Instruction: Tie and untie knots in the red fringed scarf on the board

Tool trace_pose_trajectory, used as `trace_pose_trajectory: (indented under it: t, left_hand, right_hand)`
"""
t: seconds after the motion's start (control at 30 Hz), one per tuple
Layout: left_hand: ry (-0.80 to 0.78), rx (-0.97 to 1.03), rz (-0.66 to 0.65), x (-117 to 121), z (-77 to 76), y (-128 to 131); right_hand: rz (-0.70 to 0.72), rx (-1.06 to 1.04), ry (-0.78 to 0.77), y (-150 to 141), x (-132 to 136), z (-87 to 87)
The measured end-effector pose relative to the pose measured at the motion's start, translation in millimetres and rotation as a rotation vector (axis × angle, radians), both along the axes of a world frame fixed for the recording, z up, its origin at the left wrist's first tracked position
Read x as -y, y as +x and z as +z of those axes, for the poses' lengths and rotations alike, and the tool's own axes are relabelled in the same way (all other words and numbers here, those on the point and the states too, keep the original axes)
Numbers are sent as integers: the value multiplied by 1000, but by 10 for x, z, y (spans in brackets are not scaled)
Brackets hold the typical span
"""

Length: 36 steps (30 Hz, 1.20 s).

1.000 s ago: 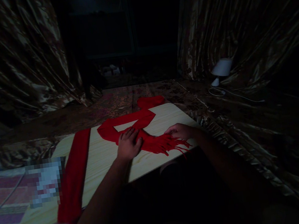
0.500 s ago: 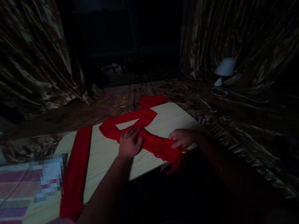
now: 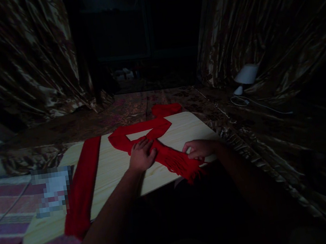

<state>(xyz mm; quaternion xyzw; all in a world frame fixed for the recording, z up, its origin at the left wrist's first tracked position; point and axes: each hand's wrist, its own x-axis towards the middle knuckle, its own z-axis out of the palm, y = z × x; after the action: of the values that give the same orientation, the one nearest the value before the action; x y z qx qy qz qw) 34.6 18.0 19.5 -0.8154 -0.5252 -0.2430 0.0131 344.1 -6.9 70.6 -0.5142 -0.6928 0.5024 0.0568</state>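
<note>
A long red scarf [image 3: 157,127] lies bent into a loop on a pale wood-grain board, its fringed end hanging over the near edge. My left hand [image 3: 142,156] rests flat on the scarf near the middle of the board, fingers stretched out. To the right, my right hand [image 3: 201,149] has its fingers curled at the scarf's edge just above the fringe; the grip is partly hidden in the dim light. Another straight red length of cloth [image 3: 87,177] crosses the board's left part and drops over the near edge. Whether it joins the scarf is hidden.
The board [image 3: 113,167] stands beside a striped cloth [image 3: 10,224] on the left. A blurred pale item [image 3: 54,193] lies on its left end. Behind are more red cloth [image 3: 166,109] and patterned curtains [image 3: 35,55]. A white lamp [image 3: 245,75] with a cord stands at right.
My right hand's fingers have shifted slightly at the scarf's edge, and the fringe below them has moved up a little and lies closer together. My left hand stays in place.
</note>
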Motion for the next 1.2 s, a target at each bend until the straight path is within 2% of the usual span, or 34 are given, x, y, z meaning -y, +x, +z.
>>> trace_pose_trajectory:
  t: [0.13, 0.3, 0.47, 0.53, 0.73, 0.9, 1.0, 1.13, 1.2]
  left_hand:
    - [0, -5, 1, 4, 8, 3]
    - [-4, -5, 5, 0, 3, 4]
    - [5, -4, -4, -17, -17, -4]
    - [0, -4, -3, -13, -14, -7]
    - [-41, -50, -24, 65, -2, -1]
    - [-70, 5, -87, 97, -5, -75]
    - [-31, 95, -69, 94, 17, -229]
    - [13, 126, 87, 113, 14, -505]
    - [14, 100, 121, 135, -14, -616]
  right_hand:
    - [22, -2, -119, 40, 15, -31]
    - [-142, -11, 41, 92, -55, -78]
    - [-100, -49, 47, 18, -16, -99]
    - [-152, -18, 141, -30, -32, -134]
    - [-236, 67, 590, -140, -225, -263]
    - [-271, 340, 891, -134, -369, -391]
    - [-292, 460, 968, -121, -395, -494]
    - [-306, 528, 1024, -130, -398, -587]
    - [-310, 541, 1041, -136, -398, -603]
